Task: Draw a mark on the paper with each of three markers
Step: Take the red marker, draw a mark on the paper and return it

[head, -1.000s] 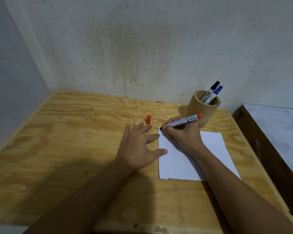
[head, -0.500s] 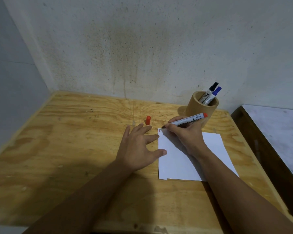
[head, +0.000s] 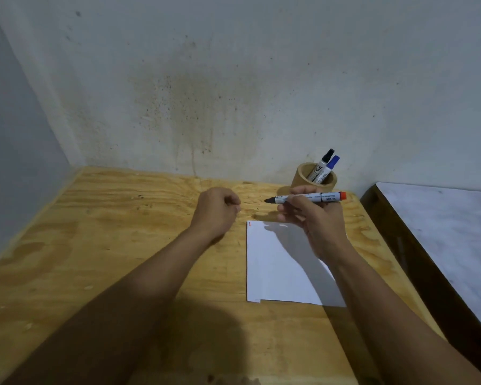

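Observation:
My right hand (head: 317, 226) holds the uncapped red marker (head: 311, 197) level above the top edge of the white paper (head: 275, 268), tip pointing left and clear of the sheet. A short red mark (head: 249, 224) sits at the paper's top-left corner. My left hand (head: 215, 211) is curled into a loose fist over the table, left of the marker tip. The red cap that stood there no longer shows on the wood and seems enclosed by those fingers. A black marker (head: 321, 165) and a blue marker (head: 332, 162) stand capped in the wooden holder (head: 300, 182).
The plywood table (head: 109, 245) fits into a wall corner, with walls close behind and to the left. A dark-framed surface with a pale top (head: 442, 226) adjoins the table on the right. The holder stands right behind my right hand.
My right hand lifted the red marker off the paper and turned it level, leaving a red mark. My left hand left its flat rest, moved forward and closed where the cap stood.

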Motion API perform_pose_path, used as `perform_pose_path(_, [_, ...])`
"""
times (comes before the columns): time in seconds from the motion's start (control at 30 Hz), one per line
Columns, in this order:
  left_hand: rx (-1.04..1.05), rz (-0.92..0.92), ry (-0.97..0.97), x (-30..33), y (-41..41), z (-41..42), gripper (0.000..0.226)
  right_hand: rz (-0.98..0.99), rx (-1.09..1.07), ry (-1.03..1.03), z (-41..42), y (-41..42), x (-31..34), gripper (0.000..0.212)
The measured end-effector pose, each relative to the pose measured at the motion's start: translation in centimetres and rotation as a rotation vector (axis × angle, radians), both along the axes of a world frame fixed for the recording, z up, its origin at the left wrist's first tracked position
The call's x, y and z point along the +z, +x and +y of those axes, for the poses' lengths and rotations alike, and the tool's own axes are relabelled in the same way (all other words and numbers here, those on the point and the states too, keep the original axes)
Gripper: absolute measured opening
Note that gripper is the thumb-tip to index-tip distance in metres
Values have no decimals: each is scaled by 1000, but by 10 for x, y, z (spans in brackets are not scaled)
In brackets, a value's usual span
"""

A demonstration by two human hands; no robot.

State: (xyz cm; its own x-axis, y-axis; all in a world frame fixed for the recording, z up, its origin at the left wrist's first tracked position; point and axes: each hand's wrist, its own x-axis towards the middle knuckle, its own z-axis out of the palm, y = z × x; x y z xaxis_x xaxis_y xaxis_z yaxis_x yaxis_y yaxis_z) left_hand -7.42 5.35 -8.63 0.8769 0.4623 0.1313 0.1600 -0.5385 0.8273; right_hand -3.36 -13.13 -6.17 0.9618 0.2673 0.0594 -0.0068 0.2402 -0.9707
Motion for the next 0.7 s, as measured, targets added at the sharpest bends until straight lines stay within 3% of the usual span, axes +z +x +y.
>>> perform_pose_path(0.07, [36, -36, -200, 4, 1, 0, 16, -22, -34, -28, -2, -4, 4, 4])
perform_pose_path(0.2, [29, -136, -837, 27, -2, -9, 9, -85, -97, -74, -6, -11, 13, 9])
perform_pose_path(0.27, [-18, -147, -993, 34, -3, -15, 10, -110, -117, -64, -6, -14, 18, 8])
perform_pose_path(0.5, [-98, -137, -1155, 37, -4, -32, 13, -184, -166, -77, -14, -20, 31, 14])
perform_pose_path(0.7, [-81, -127, -1055, 43, -6, -44, 15, -235, -147, -93, -21, -23, 37, 18])
